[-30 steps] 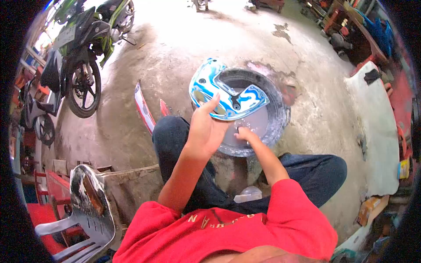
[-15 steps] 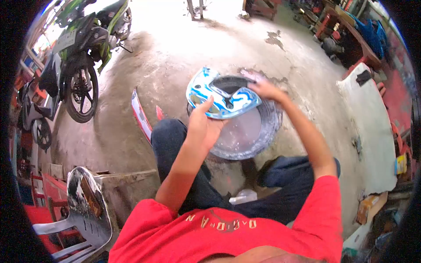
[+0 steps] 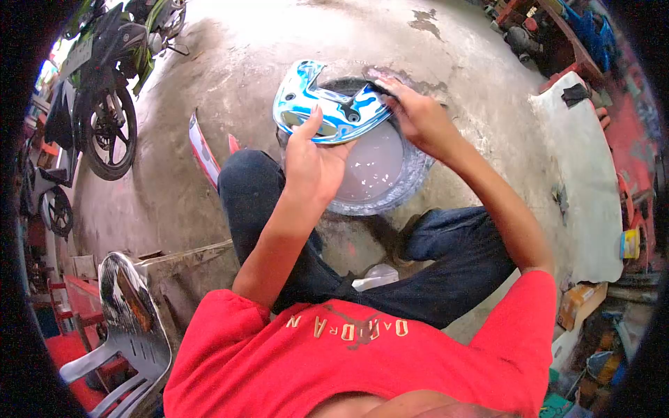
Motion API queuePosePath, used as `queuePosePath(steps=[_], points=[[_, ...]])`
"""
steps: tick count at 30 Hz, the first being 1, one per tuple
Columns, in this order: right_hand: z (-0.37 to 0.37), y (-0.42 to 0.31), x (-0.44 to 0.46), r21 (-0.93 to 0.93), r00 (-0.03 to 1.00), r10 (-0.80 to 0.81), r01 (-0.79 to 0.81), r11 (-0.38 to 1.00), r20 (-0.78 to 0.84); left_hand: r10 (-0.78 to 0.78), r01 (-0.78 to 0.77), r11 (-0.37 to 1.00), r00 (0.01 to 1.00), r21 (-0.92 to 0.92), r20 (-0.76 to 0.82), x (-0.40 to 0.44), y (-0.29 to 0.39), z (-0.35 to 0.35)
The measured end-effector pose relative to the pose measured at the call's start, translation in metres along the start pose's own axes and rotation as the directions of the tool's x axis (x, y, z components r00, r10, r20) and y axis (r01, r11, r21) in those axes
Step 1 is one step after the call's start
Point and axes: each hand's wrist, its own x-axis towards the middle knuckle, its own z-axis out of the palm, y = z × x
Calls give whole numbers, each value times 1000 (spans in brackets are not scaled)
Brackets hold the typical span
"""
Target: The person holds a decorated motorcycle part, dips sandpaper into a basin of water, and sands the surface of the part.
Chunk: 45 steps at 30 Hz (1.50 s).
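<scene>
A curved plastic motorcycle panel [image 3: 334, 115], swirled in blue and white, is held over a round basin [image 3: 418, 182] of cloudy grey water. My left hand [image 3: 312, 164] grips its lower left edge, thumb on the painted face and fingers underneath. At the panel's right end, my right hand [image 3: 421, 118] is closed, its bent fingers pressing a thin dark sheet [image 3: 380, 86] that looks like sandpaper against the edge. The fingertips of my right hand are partly hidden.
Red-and-white trim pieces [image 3: 202, 150] lie on the concrete floor at left. Beyond them stands a motorcycle [image 3: 108, 104]. A worn plastic chair [image 3: 132, 313] is at lower left. A pale panel [image 3: 582, 188] and a cardboard box [image 3: 582, 305] are at right.
My right hand has come closer against the panel's right end. The panel is tilted a little more, its right end higher. The whole view has shifted, with the scene sitting higher.
</scene>
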Motion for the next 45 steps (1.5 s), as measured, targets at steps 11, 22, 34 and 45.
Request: queuePosePath(steps=[11, 22, 34, 45], points=[[30, -14, -21, -154, 897, -418, 397, 905, -142, -27, 24, 999, 995, 33, 95, 1, -6, -7], [18, -8, -14, -158, 945, -320, 306, 939, -70, -56, 52, 998, 989, 32, 137, 1, -6, -8], [13, 7, -10, -138, 991, -90, 76, 987, -95, -44, 40, 998, 993, 38, 107, -4, -6, 1], [26, -23, -25, -268, 905, -414, 377, 886, -97, -24, 19, 999, 994, 49, 108, -5, -5, -2]])
